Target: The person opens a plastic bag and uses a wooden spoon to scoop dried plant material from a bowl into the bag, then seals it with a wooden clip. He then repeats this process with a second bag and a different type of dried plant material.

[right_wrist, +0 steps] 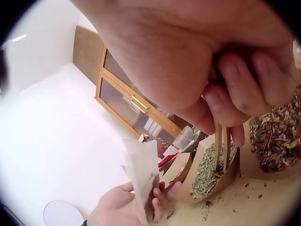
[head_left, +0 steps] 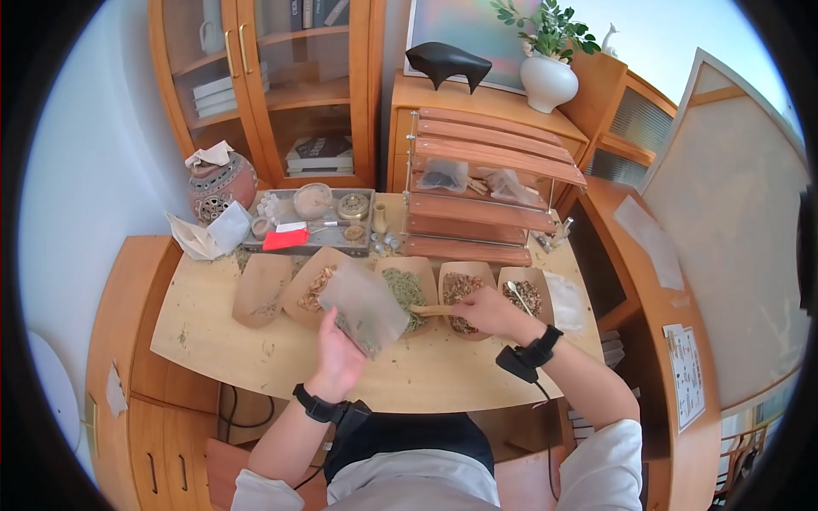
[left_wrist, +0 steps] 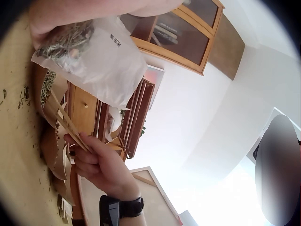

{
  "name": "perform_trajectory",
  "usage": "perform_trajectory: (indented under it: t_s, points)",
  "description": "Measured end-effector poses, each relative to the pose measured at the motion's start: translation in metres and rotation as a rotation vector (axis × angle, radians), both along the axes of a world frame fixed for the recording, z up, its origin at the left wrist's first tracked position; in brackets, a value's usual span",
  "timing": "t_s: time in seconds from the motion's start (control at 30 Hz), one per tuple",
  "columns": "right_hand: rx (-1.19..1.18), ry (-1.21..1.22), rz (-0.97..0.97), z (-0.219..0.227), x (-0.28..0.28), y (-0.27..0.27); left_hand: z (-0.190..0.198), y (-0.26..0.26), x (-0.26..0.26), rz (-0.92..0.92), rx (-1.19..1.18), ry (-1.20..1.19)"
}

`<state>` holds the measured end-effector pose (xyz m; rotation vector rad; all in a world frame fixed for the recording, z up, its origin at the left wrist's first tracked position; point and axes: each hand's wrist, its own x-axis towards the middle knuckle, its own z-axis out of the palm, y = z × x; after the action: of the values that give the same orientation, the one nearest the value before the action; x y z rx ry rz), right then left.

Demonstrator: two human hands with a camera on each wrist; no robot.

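Note:
My left hand [head_left: 339, 356] holds a translucent white pouch [head_left: 371, 298] from below, tilted over the paper boxes. Dried herbs show through the lower end of the pouch [left_wrist: 99, 61] in the left wrist view. In my right hand [head_left: 490, 313] is a pair of wooden tongs [head_left: 437, 311], pinched between thumb and fingers. In the right wrist view, the tips of the tongs [right_wrist: 219, 146] reach into green dried herbs [right_wrist: 204, 174] in a brown paper box. That same green heap [head_left: 400, 285] lies just right of the pouch in the head view.
Other paper boxes flank the green one: a nearly bare box [head_left: 260, 294], one with brownish slices [head_left: 315, 285], and two with mixed bits. A white spoon [head_left: 518, 296] lies in the rightmost. Behind stand a grey tray [head_left: 371, 226] and a slatted wooden rack [head_left: 477, 209]. Crumbs dot the table.

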<state>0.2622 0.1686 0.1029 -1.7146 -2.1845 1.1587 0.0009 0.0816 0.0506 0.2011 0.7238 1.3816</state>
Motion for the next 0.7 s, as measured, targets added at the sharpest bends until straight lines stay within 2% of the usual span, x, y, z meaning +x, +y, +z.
perform_trajectory:
  t_s: [0.1,0.2,0.37,0.5,0.7]
  points:
    - [-0.062,0.081,-0.035,0.004,-0.011,-0.001,0.000,-0.001,0.000,-0.004,0.007,-0.008]
    - [-0.021,0.122,0.004,-0.019,-0.019,0.005,-0.004,0.000,-0.002,-0.016,0.014,-0.012]
    - [0.265,0.003,0.056,-0.017,-0.036,-0.018,-0.003,0.001,-0.003,-0.013,0.003,-0.007]
    - [0.473,-0.049,0.058,-0.037,-0.041,-0.030,-0.003,0.000,-0.003,-0.005,0.003,-0.009]
    - [0.620,-0.090,0.090,-0.049,-0.036,-0.028,0.000,-0.001,-0.003,-0.004,-0.001,0.001]
